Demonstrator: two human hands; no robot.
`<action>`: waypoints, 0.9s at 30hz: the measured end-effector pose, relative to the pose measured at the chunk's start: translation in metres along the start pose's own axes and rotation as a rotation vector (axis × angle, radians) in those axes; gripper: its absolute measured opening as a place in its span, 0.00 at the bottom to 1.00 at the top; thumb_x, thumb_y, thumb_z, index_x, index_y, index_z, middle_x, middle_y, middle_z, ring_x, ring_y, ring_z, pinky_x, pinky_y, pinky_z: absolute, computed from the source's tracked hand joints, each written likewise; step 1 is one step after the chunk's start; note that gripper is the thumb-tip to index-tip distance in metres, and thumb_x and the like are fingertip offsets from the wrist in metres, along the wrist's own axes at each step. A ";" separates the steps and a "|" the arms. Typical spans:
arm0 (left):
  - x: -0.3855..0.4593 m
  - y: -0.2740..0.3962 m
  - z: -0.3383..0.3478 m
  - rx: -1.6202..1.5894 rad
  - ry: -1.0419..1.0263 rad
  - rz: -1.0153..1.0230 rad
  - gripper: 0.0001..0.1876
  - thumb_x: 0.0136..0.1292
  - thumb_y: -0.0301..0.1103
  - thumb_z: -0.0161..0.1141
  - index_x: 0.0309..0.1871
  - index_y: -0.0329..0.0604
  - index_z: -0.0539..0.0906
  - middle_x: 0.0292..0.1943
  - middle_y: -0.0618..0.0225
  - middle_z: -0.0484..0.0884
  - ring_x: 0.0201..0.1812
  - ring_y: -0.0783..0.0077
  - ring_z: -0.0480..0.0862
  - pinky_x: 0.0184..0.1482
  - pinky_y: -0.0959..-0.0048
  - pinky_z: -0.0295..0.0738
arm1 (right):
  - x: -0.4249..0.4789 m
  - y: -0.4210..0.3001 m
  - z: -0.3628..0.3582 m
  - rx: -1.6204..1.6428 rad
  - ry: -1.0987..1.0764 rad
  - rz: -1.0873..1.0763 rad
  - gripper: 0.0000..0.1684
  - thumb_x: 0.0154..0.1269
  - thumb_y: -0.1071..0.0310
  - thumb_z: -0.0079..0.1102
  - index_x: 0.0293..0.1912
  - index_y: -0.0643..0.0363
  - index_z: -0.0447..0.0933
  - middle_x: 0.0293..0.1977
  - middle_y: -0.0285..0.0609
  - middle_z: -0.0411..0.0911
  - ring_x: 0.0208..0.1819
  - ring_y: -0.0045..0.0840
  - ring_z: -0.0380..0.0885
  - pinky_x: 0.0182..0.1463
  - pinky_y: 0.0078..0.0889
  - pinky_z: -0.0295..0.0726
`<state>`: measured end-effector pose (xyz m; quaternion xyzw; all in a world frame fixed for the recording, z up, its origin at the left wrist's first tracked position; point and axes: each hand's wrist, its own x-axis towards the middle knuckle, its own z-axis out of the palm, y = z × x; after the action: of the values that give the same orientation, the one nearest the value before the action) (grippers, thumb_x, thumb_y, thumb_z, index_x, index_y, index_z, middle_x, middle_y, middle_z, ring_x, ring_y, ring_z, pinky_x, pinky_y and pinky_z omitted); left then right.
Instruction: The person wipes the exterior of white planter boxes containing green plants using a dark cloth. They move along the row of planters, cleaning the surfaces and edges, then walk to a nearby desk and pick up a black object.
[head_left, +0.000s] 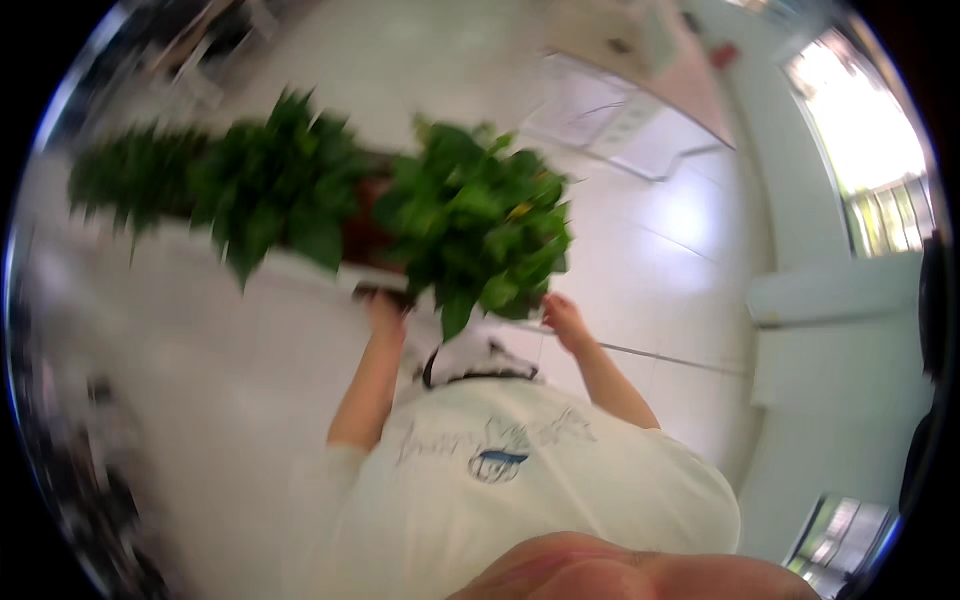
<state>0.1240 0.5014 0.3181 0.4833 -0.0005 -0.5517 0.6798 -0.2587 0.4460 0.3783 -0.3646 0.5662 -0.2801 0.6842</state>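
Observation:
A bushy green leafy plant (487, 217) fills the space in front of my chest. Its leaves hide most of the dark brown planter (405, 298) beneath. My left hand (386, 311) grips the planter's dark edge at the left, fingers partly hidden. At the right, my right hand (561, 319) has its fingers curled at the planter's other end, below the leaves. Left of this plant stands another leafy plant (277, 180), with a reddish-brown surface (369, 221) showing between the two. Farther left is a third clump of foliage (142, 172), blurred.
The plants on the left rise above a white ledge (300, 266). A table with metal legs (637, 97) stands ahead right on pale floor tiles (652, 225). A bright window (855, 120) and pale cabinet-like furniture (832, 330) line the right. Blurred clutter (112, 465) lies at far left.

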 end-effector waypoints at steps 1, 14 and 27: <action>-0.021 -0.007 0.024 0.057 -0.016 0.039 0.08 0.69 0.34 0.48 0.44 0.45 0.77 0.38 0.62 0.81 0.37 0.66 0.81 0.33 0.65 0.77 | -0.003 -0.004 -0.006 -0.002 -0.012 -0.028 0.16 0.73 0.52 0.57 0.32 0.50 0.72 0.25 0.29 0.71 0.29 0.14 0.72 0.34 0.21 0.73; -0.129 -0.104 0.107 -0.036 -0.054 -0.144 0.16 0.72 0.30 0.48 0.61 0.45 0.67 0.47 0.58 0.81 0.42 0.60 0.83 0.43 0.62 0.78 | 0.024 -0.016 -0.013 -0.040 -0.462 0.008 0.16 0.75 0.53 0.54 0.34 0.53 0.72 0.29 0.30 0.76 0.33 0.14 0.74 0.40 0.20 0.72; -0.118 -0.038 0.109 0.142 0.057 0.042 0.12 0.72 0.46 0.52 0.50 0.50 0.76 0.42 0.70 0.81 0.41 0.74 0.79 0.40 0.72 0.74 | 0.037 -0.011 -0.023 -0.189 -0.483 -0.161 0.19 0.75 0.51 0.55 0.33 0.55 0.73 0.27 0.32 0.76 0.32 0.16 0.73 0.40 0.22 0.72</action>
<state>-0.0090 0.5212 0.4144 0.5455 -0.0305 -0.5218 0.6552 -0.2731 0.4058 0.3637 -0.5270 0.3792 -0.1845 0.7378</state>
